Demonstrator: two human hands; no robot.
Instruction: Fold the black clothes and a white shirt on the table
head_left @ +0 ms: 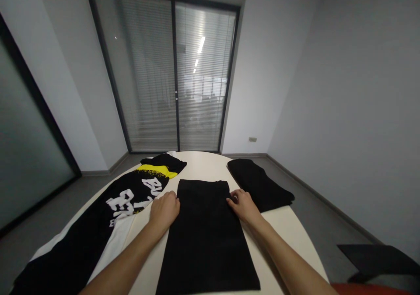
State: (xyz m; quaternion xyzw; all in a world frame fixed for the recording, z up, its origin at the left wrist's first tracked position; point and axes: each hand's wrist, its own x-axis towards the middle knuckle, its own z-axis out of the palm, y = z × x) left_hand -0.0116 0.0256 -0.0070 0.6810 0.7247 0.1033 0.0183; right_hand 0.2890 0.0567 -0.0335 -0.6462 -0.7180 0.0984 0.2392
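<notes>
A black folded cloth (205,233) lies flat in front of me on the white table (203,163), forming a long rectangle. My left hand (165,210) rests on its left edge, fingers curled and pinching the fabric near the far corner. At the right edge, my right hand (242,204) grips the cloth the same way. Both hands sit close to the cloth's far end.
A black garment with white lettering and a yellow band (108,216) stretches along the table's left side. Another folded black cloth (259,183) lies at the far right of the table. Beyond the table stands a glass door with blinds (173,76). A dark object (377,260) lies low right.
</notes>
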